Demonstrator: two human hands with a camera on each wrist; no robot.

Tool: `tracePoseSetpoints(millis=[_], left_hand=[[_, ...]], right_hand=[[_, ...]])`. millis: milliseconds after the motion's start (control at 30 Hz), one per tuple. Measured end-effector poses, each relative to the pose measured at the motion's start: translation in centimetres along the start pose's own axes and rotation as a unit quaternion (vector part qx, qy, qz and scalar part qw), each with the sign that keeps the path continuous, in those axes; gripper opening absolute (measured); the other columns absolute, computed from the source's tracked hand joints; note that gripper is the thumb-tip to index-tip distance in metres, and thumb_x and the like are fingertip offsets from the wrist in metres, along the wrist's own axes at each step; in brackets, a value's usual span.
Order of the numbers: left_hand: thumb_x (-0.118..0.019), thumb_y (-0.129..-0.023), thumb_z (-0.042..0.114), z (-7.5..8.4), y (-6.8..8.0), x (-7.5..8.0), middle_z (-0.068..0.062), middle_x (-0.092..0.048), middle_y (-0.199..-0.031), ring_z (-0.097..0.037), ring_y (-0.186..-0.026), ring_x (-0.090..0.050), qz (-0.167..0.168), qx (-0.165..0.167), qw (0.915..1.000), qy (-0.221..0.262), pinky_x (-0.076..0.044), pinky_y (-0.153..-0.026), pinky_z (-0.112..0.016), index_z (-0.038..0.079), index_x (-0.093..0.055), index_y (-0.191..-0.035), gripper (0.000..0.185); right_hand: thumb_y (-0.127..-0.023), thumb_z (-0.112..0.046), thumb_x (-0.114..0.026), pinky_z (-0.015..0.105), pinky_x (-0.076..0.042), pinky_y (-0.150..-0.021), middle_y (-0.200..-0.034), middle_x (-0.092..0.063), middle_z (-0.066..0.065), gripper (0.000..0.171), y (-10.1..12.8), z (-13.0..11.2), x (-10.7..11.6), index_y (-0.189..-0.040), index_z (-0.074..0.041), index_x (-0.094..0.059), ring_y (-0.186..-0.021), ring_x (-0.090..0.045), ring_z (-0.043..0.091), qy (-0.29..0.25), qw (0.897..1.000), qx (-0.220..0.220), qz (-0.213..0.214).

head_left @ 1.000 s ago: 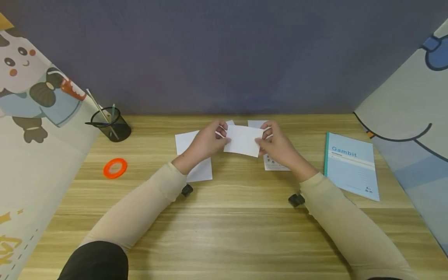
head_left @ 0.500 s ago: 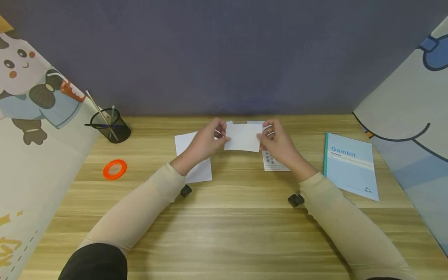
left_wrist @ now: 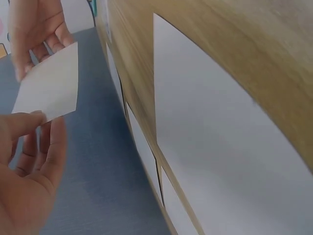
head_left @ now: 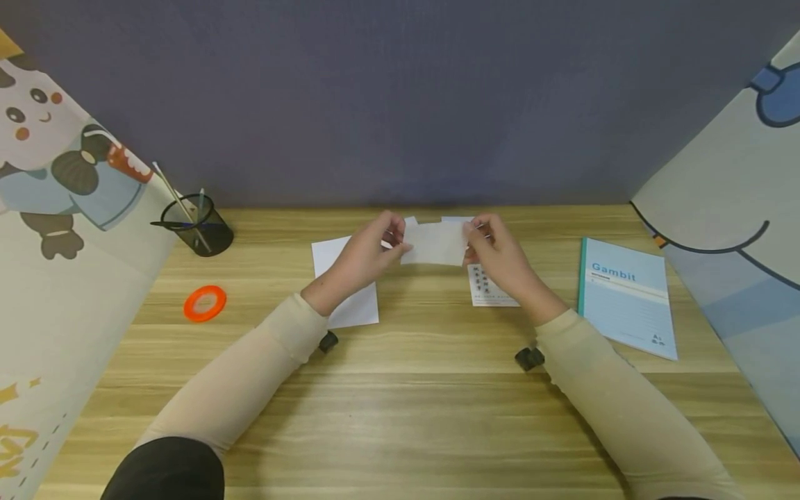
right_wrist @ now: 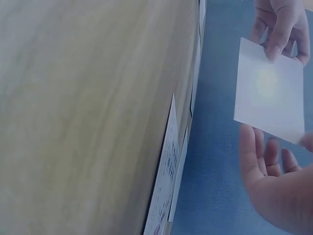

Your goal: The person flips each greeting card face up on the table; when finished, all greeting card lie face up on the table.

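Wood-grain table (head_left: 412, 417) in front of you, closed in by a dark blue-grey back wall and cartoon-printed panels on either side. Your two arms in beige sleeves reach forward and meet over the far middle of the table.

Your hands hold one small white card (head_left: 435, 244) between them, lifted off the table. Your left hand (head_left: 365, 253) pinches the card's left edge, thumb on the near face and curled fingers behind it. Your right hand (head_left: 496, 257) pinches the right edge in the same way. The left wrist view shows the card (left_wrist: 49, 88) clear of the surface, one corner under your left thumb. In the right wrist view the card (right_wrist: 270, 90) looks flat, with no crease that can be made out.

Under and just beyond your left hand lies a blank white sheet (head_left: 350, 292). Under your right hand lies a printed sheet (head_left: 490, 292) with small dark characters. More white paper edges show just behind the card, too hidden to count.

Judged from this, the card is picked up and held at both ends, and nothing else has yet been done to it; the sheets below lie flat and untouched.

Well to the left of your left hand sit an orange tape ring (head_left: 205, 303) and a black mesh pen cup (head_left: 198, 223). Well to the right of your right hand lies a light blue notebook (head_left: 627, 296).
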State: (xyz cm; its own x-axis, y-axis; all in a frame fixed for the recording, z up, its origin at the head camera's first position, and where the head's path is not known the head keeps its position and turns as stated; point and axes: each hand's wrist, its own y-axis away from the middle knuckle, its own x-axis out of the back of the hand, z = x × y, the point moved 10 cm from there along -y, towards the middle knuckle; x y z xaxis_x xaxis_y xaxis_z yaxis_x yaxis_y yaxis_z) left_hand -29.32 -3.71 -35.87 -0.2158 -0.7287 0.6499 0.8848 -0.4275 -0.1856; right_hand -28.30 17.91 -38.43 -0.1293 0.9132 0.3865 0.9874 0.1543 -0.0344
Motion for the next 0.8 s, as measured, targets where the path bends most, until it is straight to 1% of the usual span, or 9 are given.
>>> tracePoseSetpoints(millis=[100,167,333,433,533,600,667,767,800], left_hand=[[-0.072,-0.103,0.016,0.6,0.1,-0.1,-0.004,-0.068,-0.109,-0.019,-0.105,-0.072,-0.001,-0.03,0.9993,-0.022,-0.064,-0.087,-0.033,0.01,-0.057,-0.113,0.019],[-0.071,-0.104,0.015,1.1,0.2,-0.1,-0.004,-0.067,-0.108,-0.018,-0.105,-0.072,-0.003,-0.052,0.9977,-0.042,-0.064,-0.09,-0.032,0.009,-0.058,-0.112,0.017],[-0.068,-0.105,0.014,2.0,0.7,-0.4,-0.004,-0.066,-0.111,-0.017,-0.107,-0.072,-0.008,-0.086,0.992,-0.092,-0.063,-0.092,-0.028,0.011,-0.058,-0.112,0.013],[-0.067,-0.106,0.014,2.4,0.9,-0.5,-0.004,-0.066,-0.112,-0.017,-0.107,-0.072,-0.008,-0.101,0.9877,-0.119,-0.063,-0.092,-0.027,0.011,-0.059,-0.114,0.011],[-0.066,-0.106,0.013,2.9,1.1,-0.5,-0.003,-0.066,-0.111,-0.016,-0.104,-0.072,-0.001,-0.125,0.9811,-0.148,-0.063,-0.089,-0.027,0.012,-0.06,-0.115,0.011],[-0.067,-0.105,0.011,3.4,1.4,-0.4,-0.003,-0.068,-0.111,-0.016,-0.103,-0.072,0.01,-0.15,0.9749,-0.164,-0.062,-0.089,-0.027,0.011,-0.062,-0.115,0.01],[-0.068,-0.105,0.009,4.0,1.7,-0.4,-0.004,-0.069,-0.111,-0.018,-0.103,-0.071,0.023,-0.181,0.966,-0.183,-0.062,-0.089,-0.028,0.01,-0.064,-0.114,0.01],[-0.068,-0.104,0.007,5.0,2.3,-0.3,-0.006,-0.07,-0.113,-0.02,-0.106,-0.07,0.044,-0.23,0.9485,-0.213,-0.061,-0.091,-0.031,0.009,-0.066,-0.114,0.011],[-0.068,-0.104,0.006,5.2,2.4,-0.3,-0.006,-0.07,-0.114,-0.021,-0.107,-0.069,0.05,-0.243,0.9427,-0.223,-0.061,-0.092,-0.032,0.008,-0.066,-0.114,0.011]], right_hand=[[-0.113,-0.056,-0.035,0.039,-0.065,-0.097,-0.114,-0.055,0.017,0.061,-0.1,0.4,-0.1,-0.141,-0.002,-0.042,-0.102,-0.069,0.032,-0.013,1.0,-0.022,-0.013],[-0.112,-0.06,-0.029,0.04,-0.063,-0.102,-0.119,-0.055,0.017,0.069,-0.2,0.7,-0.2,-0.143,0.0,-0.041,-0.11,-0.068,0.035,-0.014,0.999,-0.035,-0.026],[-0.11,-0.067,-0.023,0.054,-0.054,-0.116,-0.139,-0.05,0.023,0.08,-0.2,1.6,-0.9,-0.145,0.004,-0.037,-0.128,-0.063,0.043,-0.029,0.994,-0.077,-0.074],[-0.11,-0.067,-0.022,0.057,-0.049,-0.12,-0.148,-0.046,0.029,0.084,-0.2,2.2,-1.3,-0.149,0.006,-0.035,-0.134,-0.058,0.047,-0.049,0.99,-0.1,-0.091],[-0.112,-0.065,-0.02,0.057,-0.048,-0.121,-0.151,-0.044,0.032,0.086,-0.3,2.6,-1.4,-0.153,0.009,-0.034,-0.136,-0.056,0.05,-0.066,0.986,-0.111,-0.1],[-0.112,-0.063,-0.019,0.055,-0.05,-0.12,-0.15,-0.045,0.033,0.087,-0.4,2.8,-1.5,-0.153,0.011,-0.035,-0.134,-0.056,0.051,-0.082,0.984,-0.117,-0.106],[-0.113,-0.063,-0.018,0.049,-0.054,-0.116,-0.148,-0.048,0.033,0.087,-0.3,2.9,-1.5,-0.153,0.011,-0.037,-0.131,-0.059,0.048,-0.091,0.982,-0.122,-0.114],[-0.112,-0.063,-0.02,0.041,-0.061,-0.106,-0.142,-0.052,0.029,0.086,-0.3,3.0,-1.7,-0.15,0.012,-0.038,-0.121,-0.065,0.039,-0.119,0.976,-0.128,-0.127],[-0.112,-0.063,-0.021,0.039,-0.063,-0.102,-0.139,-0.054,0.026,0.084,-0.3,3.1,-1.7,-0.15,0.011,-0.038,-0.116,-0.067,0.035,-0.132,0.974,-0.132,-0.132]])
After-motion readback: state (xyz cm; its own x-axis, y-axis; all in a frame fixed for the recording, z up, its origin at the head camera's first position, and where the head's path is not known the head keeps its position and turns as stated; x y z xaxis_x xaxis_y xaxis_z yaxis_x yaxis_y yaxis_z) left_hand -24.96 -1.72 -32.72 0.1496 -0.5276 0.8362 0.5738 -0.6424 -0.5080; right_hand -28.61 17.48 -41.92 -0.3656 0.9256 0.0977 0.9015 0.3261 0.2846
